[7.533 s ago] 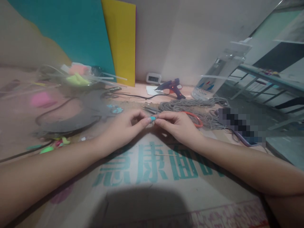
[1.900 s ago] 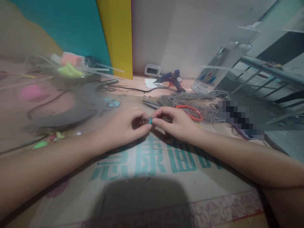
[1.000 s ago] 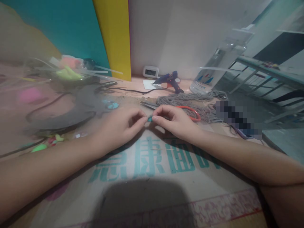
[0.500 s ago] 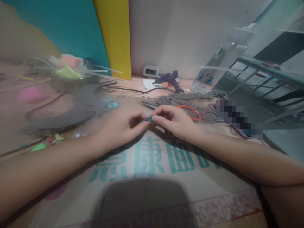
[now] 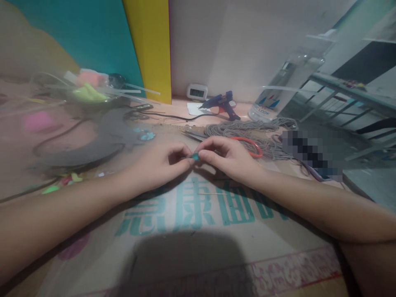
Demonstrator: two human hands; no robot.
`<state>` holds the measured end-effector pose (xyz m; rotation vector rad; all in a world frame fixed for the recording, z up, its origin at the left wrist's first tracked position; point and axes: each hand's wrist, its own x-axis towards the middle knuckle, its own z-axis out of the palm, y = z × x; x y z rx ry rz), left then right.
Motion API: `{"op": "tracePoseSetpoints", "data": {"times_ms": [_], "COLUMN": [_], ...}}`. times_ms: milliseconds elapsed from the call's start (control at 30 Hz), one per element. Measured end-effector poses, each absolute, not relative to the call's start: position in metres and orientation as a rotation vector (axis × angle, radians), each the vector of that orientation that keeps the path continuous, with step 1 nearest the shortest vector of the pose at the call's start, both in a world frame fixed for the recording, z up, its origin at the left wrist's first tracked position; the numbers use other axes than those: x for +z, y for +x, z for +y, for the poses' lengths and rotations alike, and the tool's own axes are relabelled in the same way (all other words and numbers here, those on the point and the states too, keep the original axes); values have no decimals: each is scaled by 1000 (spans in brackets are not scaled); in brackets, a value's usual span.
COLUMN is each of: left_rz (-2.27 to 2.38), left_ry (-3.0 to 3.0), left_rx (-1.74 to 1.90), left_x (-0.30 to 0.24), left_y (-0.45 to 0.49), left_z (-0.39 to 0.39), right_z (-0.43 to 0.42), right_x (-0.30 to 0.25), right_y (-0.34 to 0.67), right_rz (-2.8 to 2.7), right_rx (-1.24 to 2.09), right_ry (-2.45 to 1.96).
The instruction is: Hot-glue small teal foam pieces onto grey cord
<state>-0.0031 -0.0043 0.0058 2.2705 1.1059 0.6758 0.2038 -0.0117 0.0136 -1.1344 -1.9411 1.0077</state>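
My left hand [image 5: 161, 163] and my right hand [image 5: 230, 158] meet fingertip to fingertip above a sheet of cardboard [image 5: 192, 231] printed with large teal characters. Both pinch a tiny teal piece [image 5: 195, 156] between thumb and forefinger; most of it is hidden by the fingers. A thin pin [image 5: 212, 194] lies on the cardboard just in front of my right hand. Behind that hand lie orange-handled scissors [image 5: 252, 147] on a bundle of grey cord [image 5: 247, 134].
A blue glue gun [image 5: 221, 103] and a small digital clock [image 5: 197, 92] stand by the back wall. A clear bottle [image 5: 278, 93] leans at the right. Teal and yellow boards [image 5: 151, 45] lean at the back left. A blurred pile of coloured scraps [image 5: 86, 88] and black cable lie left.
The hands have stayed joined on the teal piece, with only small shifts of the fingers; the piece shows less than 7.5 s ago. The view has moved slightly.
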Motion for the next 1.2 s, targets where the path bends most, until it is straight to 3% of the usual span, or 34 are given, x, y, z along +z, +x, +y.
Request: {"op": "tracePoseSetpoints", "data": {"times_ms": [1200], "left_rz": [1028], "left_ry": [2371], "left_rx": [784], "left_x": [2], "left_y": [-4], "left_z": [-6], "right_z": [-10], "right_x": [11], "right_y": [206], "right_rz": [-1953], "right_rx": [919], "right_ry": [-1083]}}
